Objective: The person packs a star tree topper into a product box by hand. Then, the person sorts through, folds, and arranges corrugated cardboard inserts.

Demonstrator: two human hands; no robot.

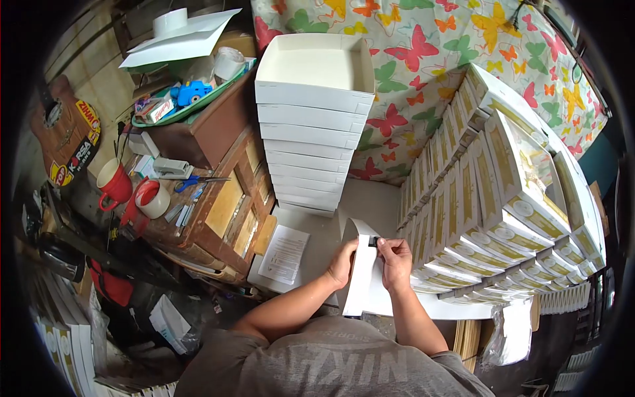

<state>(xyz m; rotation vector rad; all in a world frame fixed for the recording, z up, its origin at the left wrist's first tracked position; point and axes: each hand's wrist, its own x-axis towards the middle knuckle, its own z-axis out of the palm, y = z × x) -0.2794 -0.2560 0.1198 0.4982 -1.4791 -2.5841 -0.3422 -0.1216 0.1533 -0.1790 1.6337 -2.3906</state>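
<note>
In front of my body a white cardboard box (359, 281) stands on edge, its upper end bent into a corner. My left hand (342, 263) is closed on the box's left side. At the upper right corner, my right hand (395, 263) is closed with thumb and fingers around a small black stapler-like tool (373, 242), which touches the cardboard. The fingers hide most of that tool. Just beyond, a tall stack of white box trays (316, 89) rises from the white tabletop (370, 198).
Many white-and-gold boxes (466, 192) are piled at right. A printed sheet (284, 255) lies left of my hands. The wooden cabinet (215, 159) at left bears blue scissors (192, 182), a grey stapler (172, 167) and red mugs (114, 183). A butterfly-print curtain (410, 49) hangs behind.
</note>
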